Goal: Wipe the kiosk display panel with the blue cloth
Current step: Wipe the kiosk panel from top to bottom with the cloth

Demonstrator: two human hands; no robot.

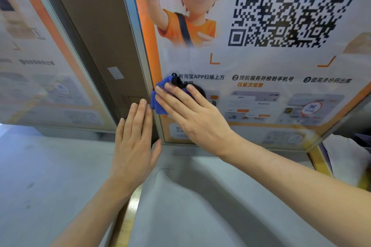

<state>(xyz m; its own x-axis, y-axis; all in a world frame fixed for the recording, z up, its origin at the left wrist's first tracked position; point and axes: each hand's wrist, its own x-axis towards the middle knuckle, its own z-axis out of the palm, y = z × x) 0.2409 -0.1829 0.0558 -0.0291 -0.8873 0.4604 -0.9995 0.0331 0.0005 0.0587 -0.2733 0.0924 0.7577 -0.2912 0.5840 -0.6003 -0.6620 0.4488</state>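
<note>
I see right hand flat, fingers straight, pressing blue cloth on kiosk display panel at lower-left edge. Left hand flat, empty, seemingly touching the frame beside it.

Your right hand covers most of the blue cloth, so only its left edge shows. The QR code runs off the top edge. The side panel at the left is blurred; you cannot read its print.
</note>
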